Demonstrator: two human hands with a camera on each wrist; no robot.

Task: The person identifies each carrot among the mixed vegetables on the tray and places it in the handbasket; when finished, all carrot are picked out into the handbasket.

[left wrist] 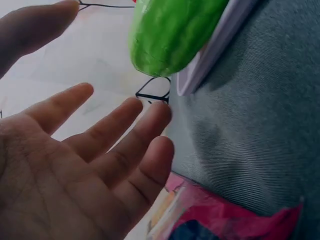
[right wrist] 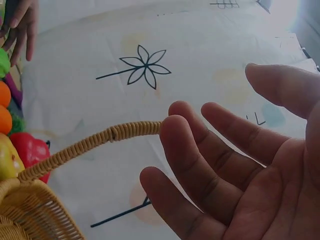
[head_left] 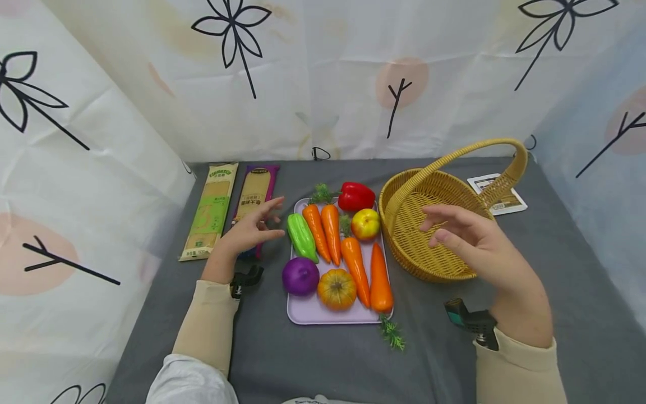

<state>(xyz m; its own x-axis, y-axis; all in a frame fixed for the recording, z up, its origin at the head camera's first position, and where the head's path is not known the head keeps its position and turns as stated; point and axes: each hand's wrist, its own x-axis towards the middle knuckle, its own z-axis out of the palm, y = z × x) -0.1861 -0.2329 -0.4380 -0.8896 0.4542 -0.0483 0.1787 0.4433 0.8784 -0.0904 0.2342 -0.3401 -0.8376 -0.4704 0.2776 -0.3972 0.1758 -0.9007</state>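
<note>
My left hand (head_left: 252, 225) hovers with loosely spread fingers just left of a green ridged gourd (head_left: 301, 235), holding nothing. In the left wrist view its palm (left wrist: 60, 175) shows bare below that gourd. Over the yellow wicker basket (head_left: 404, 247), my right hand (head_left: 469, 238) hangs with relaxed fingers and grips nothing. The right wrist view has the basket's handle (right wrist: 90, 147) passing behind the fingertips; contact cannot be told. Between the hands, a pale purple tray (head_left: 328, 317) bears several carrots (head_left: 353, 264), a red bell pepper (head_left: 356, 196), a yellow-red fruit (head_left: 365, 224), a purple round vegetable (head_left: 300, 276) and a small pumpkin (head_left: 336, 289).
Two noodle packs, one green (head_left: 211, 213) and one purple-edged (head_left: 255, 191), lie at the back left. A white-framed card (head_left: 510, 203) is partly behind the basket. The grey cloth (head_left: 323, 359) covers the table, with printed curtains (head_left: 328, 78) around it.
</note>
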